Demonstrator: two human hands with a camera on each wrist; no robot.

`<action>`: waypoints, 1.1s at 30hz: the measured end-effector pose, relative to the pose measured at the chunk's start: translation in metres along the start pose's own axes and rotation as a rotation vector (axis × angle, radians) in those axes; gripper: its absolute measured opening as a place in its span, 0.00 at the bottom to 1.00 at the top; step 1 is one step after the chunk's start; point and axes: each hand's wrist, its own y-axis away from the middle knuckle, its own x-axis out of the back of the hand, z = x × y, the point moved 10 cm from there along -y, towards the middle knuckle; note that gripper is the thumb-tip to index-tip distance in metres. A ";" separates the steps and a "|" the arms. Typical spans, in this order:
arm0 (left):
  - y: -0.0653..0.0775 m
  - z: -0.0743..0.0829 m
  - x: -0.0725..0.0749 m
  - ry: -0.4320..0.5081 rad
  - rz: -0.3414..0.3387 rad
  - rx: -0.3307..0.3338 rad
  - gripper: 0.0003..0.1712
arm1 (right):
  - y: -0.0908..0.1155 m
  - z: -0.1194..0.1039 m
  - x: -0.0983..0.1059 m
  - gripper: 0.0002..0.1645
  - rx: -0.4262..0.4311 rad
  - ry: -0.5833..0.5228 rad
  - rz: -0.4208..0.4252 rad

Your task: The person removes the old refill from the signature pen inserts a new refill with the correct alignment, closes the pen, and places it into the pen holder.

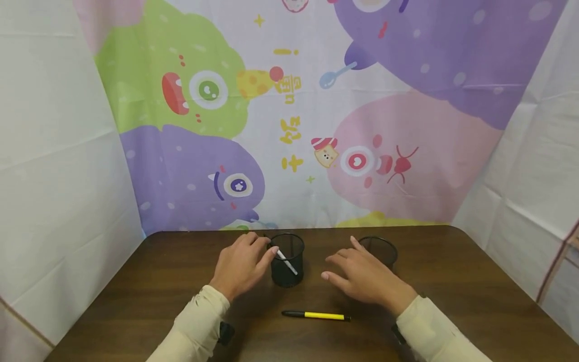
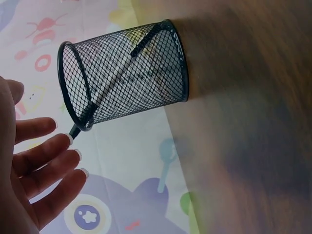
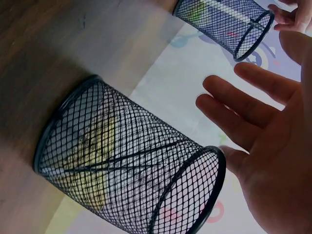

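A black wire-mesh pen cup (image 1: 284, 278) stands upright near the back of the table, with a white-and-black pen (image 1: 287, 263) leaning inside it. My left hand (image 1: 243, 264) is at that cup's left side, fingers loosely spread. In the left wrist view, one fingertip is close to the pen's end at the rim; I cannot tell whether they touch. To the right is a second mesh cup (image 3: 112, 151), partly hidden by my right hand (image 1: 364, 274) in the head view. The right hand's fingers are extended beside its rim, holding nothing. A yellow-and-black pen (image 1: 323, 315) lies in front, between the forearms.
The brown wood-look table (image 1: 158, 291) has rounded back corners. Behind it hangs a cloth printed with cartoon monsters (image 1: 289, 196). White cloth walls (image 1: 59, 151) close in both sides.
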 end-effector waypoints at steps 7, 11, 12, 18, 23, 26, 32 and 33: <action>0.002 0.005 0.000 0.015 0.035 -0.018 0.19 | 0.003 -0.005 -0.010 0.31 0.028 -0.060 -0.076; 0.004 0.007 -0.002 0.033 0.024 -0.004 0.20 | 0.004 -0.005 -0.016 0.33 0.001 -0.053 -0.124; 0.005 0.007 -0.003 0.039 0.019 0.001 0.19 | 0.004 -0.005 -0.017 0.34 -0.007 -0.048 -0.132; 0.007 0.012 -0.008 0.066 0.009 0.000 0.19 | 0.006 -0.009 -0.020 0.32 0.003 -0.021 -0.122; 0.009 0.013 -0.009 0.085 0.003 -0.003 0.20 | 0.007 -0.010 -0.027 0.30 -0.007 -0.052 -0.168; 0.011 0.014 -0.011 0.101 -0.004 -0.010 0.19 | 0.008 -0.011 -0.031 0.30 -0.014 -0.081 -0.203; 0.013 0.019 -0.012 0.131 -0.010 -0.045 0.17 | 0.010 -0.013 -0.036 0.28 -0.017 -0.106 -0.242; 0.014 0.020 -0.012 0.134 -0.011 -0.048 0.16 | 0.010 -0.013 -0.037 0.28 -0.017 -0.111 -0.247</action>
